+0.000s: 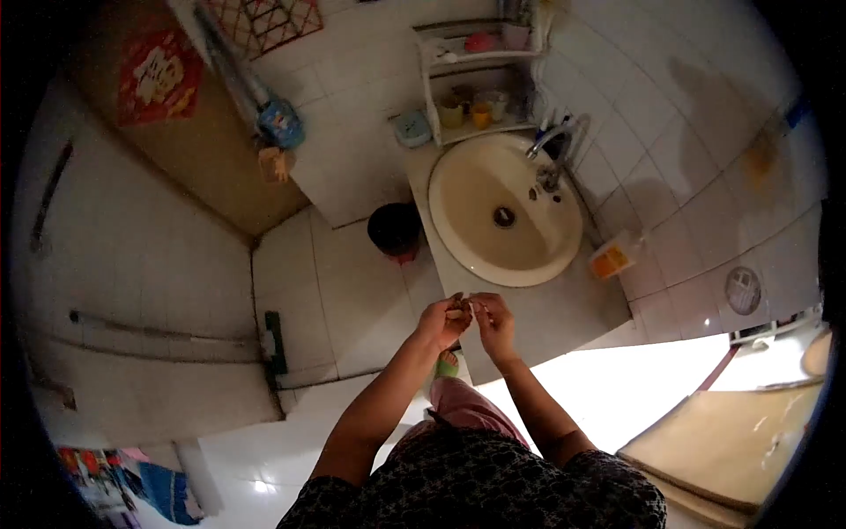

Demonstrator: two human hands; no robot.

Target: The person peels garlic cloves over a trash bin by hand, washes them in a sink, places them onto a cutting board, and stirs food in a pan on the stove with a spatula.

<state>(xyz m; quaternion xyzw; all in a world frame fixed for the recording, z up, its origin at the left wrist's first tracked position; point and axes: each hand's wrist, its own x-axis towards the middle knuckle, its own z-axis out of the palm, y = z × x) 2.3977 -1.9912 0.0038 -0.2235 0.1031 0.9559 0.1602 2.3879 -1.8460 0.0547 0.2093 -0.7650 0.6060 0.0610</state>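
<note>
My left hand (443, 323) is closed, its fingers curled around a small brownish thing (457, 305) that I cannot make out. Close beside it, my right hand (493, 323) is pinched at the same spot, where a thin pale bit shows by the fingertips. Both hands are in front of my body, near the front edge of the counter (546, 304). Just beyond them is the cream oval sink (471, 198), with a metal faucet (553, 159) at its right rear.
A white shelf (432, 97) with cups stands behind the sink. Left of the counter, a black bin (394, 227) is on the tiled floor. An orange-and-white container (611, 261) sits by the right wall. A broom-like green thing (276, 342) lies at the left.
</note>
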